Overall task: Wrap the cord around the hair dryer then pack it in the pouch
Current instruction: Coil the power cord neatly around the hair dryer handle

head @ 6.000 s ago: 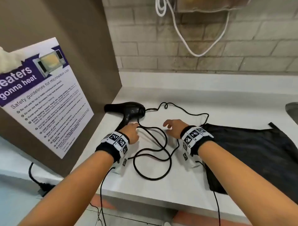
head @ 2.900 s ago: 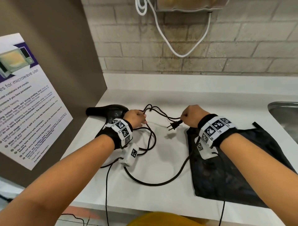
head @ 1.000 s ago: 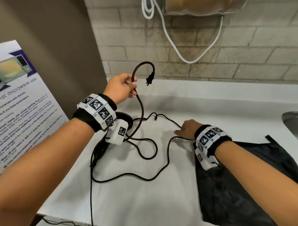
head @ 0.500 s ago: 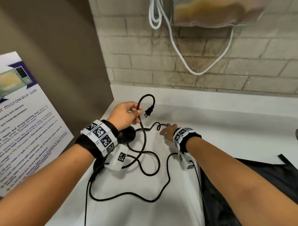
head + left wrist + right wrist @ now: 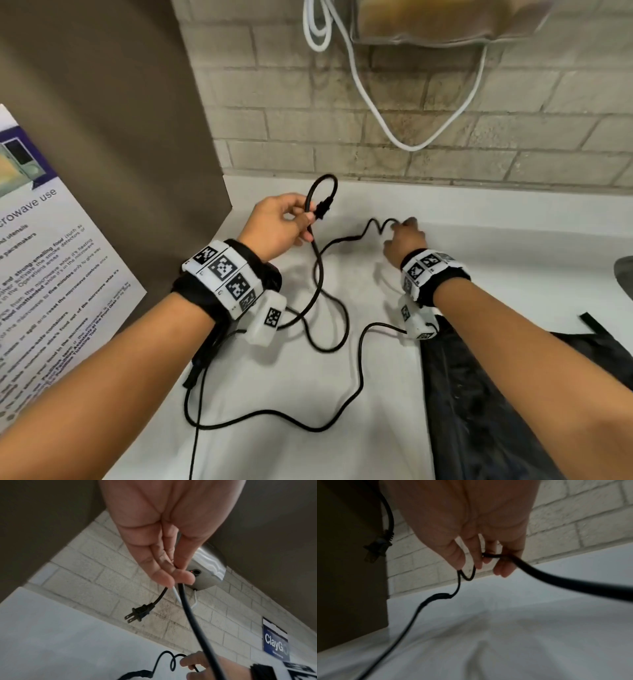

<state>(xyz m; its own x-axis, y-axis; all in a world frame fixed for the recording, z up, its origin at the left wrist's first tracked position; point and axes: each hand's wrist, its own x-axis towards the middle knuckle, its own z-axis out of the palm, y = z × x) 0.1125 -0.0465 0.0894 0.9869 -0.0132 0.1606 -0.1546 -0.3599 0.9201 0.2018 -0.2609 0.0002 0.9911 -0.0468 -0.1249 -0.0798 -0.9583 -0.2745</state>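
The white counter (image 5: 479, 240) runs under both hands, with a brick wall (image 5: 513, 102) behind the fingers and a brown panel (image 5: 102, 102) left of the left hand, carrying a printed poster (image 5: 51, 274). The black pouch (image 5: 496, 411) lies flat on the counter below the right forearm, well behind the right fingers. The hair dryer (image 5: 205, 346) is mostly hidden under the left wrist; only a dark part of it shows there.

The black cord (image 5: 356, 377) sprawls in loose curves over the counter between the two arms. The left hand (image 5: 277, 226) is raised above the counter and pinches the cord between thumb and fingertips (image 5: 164, 580), so a small loop stands above the fingers and the plug (image 5: 139, 613) hangs just beside them, prongs pointing down and away. From the pinch, the cord drops to the counter.

The right hand (image 5: 404, 236) is low, near the back edge of the counter, its fingers (image 5: 458, 555) curled around a kinked stretch of cord, which passes between them and trails off on both sides.
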